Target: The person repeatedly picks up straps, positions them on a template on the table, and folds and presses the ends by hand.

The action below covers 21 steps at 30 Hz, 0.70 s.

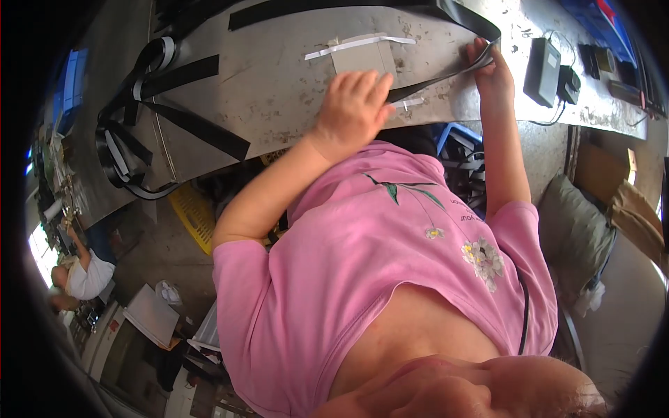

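A long flat black strip (334, 14) runs along the far side of the metal table, bends round at the right and comes back toward the middle. My right hand (495, 73) is closed on it just below the bend, with thumb and fingers pinching the band. Over the table's front edge, my left hand (354, 104) is closed at the other end of the returning length; its fingers partly hide that end. Between the hands the strip is taut and slightly twisted. Under it lies a pale rectangular card (362, 59) with a thin white strip (359, 46) across its top.
A loose pile of black strips with white undersides (191, 129) spreads over the table's left side. To the right lie a black power adapter (542, 72) and cable. Below are a yellow crate (195, 216) and a blue bin (453, 132). Another person (90, 275) is far left.
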### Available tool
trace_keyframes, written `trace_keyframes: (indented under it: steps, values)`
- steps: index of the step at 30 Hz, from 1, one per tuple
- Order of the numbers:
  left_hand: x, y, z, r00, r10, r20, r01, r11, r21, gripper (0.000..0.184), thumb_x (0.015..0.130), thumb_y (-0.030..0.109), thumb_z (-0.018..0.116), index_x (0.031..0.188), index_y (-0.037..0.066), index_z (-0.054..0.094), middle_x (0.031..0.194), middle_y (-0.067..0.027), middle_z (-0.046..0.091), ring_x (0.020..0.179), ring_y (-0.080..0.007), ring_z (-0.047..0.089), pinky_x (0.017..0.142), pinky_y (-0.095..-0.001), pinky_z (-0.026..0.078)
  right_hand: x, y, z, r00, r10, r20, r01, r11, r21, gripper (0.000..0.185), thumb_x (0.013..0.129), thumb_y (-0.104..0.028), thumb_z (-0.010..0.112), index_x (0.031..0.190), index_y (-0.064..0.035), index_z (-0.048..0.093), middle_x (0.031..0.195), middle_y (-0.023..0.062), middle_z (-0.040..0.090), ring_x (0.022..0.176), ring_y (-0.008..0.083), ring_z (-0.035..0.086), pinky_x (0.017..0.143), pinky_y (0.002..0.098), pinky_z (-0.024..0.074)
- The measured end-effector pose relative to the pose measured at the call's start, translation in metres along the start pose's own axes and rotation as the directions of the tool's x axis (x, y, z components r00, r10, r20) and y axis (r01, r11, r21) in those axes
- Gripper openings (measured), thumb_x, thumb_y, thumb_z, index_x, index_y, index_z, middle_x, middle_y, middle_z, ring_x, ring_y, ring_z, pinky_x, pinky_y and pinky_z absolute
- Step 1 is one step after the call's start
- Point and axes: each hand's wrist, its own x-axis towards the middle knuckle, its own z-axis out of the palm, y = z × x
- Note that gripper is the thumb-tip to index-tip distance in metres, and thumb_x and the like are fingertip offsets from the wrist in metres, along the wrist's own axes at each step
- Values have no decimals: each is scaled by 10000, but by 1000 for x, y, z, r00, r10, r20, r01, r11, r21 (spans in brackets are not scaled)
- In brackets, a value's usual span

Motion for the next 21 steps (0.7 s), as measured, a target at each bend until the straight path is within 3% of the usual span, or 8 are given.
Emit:
trace_keyframes:
  steps: [4,10,11,13,14,16,19,21]
  values:
    - [-14,-6,22,996,-90,12,87,984,153,423,766,107,632,1171,43,529,1051,-123,567,1014,-281,538,897,-394,410,-8,-7,0,992,-102,-69,98,993,-63,304,949,-169,470,1093,99,459,1012,218,588,952,393,582,893,513,488]
    - [26,-25,9,891,-328,314,439,798,-412,371,763,109,659,1108,139,525,886,-89,599,835,-292,605,672,-387,499,6,-49,-33,954,-275,-122,114,706,-699,454,762,-265,749,996,67,547,629,63,514,398,126,485,359,205,397]
    - [28,-30,15,891,-329,314,440,797,-414,371,763,109,659,1108,139,525,886,-89,599,835,-292,605,672,-387,499,10,-56,-44,949,-303,-80,133,620,-773,623,753,-286,751,1153,102,473,783,143,574,602,199,587,520,267,497]
    - [30,-35,30,963,-207,173,237,955,-178,335,757,124,677,1053,123,521,903,-71,564,840,-280,601,663,-381,496,19,-57,-61,659,-693,292,169,-242,-955,730,747,-273,751,1239,126,389,1031,228,546,977,284,551,805,362,485]
    - [31,-30,30,979,-162,124,177,977,-121,254,759,107,633,989,115,527,880,-59,522,829,-249,574,666,-357,472,-13,-57,-30,618,-713,332,240,-232,-943,631,749,-216,734,1224,79,441,1204,250,452,1190,314,386,970,394,368]
    - [30,-25,32,996,-60,72,61,998,-5,220,756,100,600,967,111,536,856,-56,513,818,-236,554,681,-344,458,-46,-60,-4,289,-580,762,332,-686,-648,502,761,-138,700,1201,3,502,1225,229,443,1169,317,403,943,362,396]
    - [18,-10,35,998,51,35,-55,991,120,160,745,100,519,900,88,555,814,-50,493,806,-211,509,727,-325,427,-89,-17,22,453,-305,838,796,-285,-534,289,745,12,605,1026,-53,597,1048,88,596,947,279,556,816,371,446]
    - [10,-1,36,1000,-8,15,5,989,145,178,751,98,543,925,64,563,814,-44,492,813,-211,517,731,-334,432,-110,7,39,240,160,958,925,-338,-175,314,762,-91,599,1075,-64,589,1118,68,583,997,250,548,845,371,437]
